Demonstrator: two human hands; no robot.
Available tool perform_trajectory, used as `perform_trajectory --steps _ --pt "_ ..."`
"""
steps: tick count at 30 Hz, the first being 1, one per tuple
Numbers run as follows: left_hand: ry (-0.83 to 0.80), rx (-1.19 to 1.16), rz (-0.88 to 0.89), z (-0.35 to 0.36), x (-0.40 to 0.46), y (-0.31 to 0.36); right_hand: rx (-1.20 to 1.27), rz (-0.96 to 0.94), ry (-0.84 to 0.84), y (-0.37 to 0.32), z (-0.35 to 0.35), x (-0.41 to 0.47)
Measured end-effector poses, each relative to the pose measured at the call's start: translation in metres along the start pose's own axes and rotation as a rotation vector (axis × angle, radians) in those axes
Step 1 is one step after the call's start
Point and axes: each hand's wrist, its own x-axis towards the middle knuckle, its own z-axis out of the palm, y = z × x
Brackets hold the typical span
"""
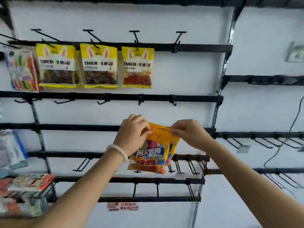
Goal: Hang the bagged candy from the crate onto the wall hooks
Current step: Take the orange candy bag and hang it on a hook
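An orange candy bag (pixel 152 151) hangs between both hands in front of the rack: the left hand (pixel 133 134) pinches its top left corner, the right hand (pixel 189 131) its top right. Three yellow bags (pixel 98 66) hang on hooks above; an empty hook (pixel 178 39) stands beside them.

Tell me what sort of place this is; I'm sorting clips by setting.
Probably a small shop's display wall. Black metal rails with wire peg hooks cross a white wall, three yellow bagged snacks hang in a row, and both hands, left and right, hold an orange candy bag.
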Motion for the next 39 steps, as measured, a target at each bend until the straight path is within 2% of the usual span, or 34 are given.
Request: perform_trajectory --steps 8,19,23,31,39 --pt "0.083 -0.049 -0.016 0.001 0.077 0.024 0.100 -0.067 0.273 0.007 -0.065 0.044" --pt "0.137 -0.059 -0.051 0.011 0.188 -0.021 0.196 -0.098 0.511 0.009 -0.086 0.145" --pt "0.143 -0.068 -0.075 0.011 0.228 -0.032 0.174 -0.113 0.554 0.004 -0.100 0.177" --pt "0.261 -0.093 -0.011 0.002 0.290 -0.031 0.221 -0.169 0.656 0.002 -0.143 0.225" --pt "0.242 -0.099 -0.073 0.015 0.306 -0.043 0.236 -0.184 0.602 0.013 -0.141 0.251"
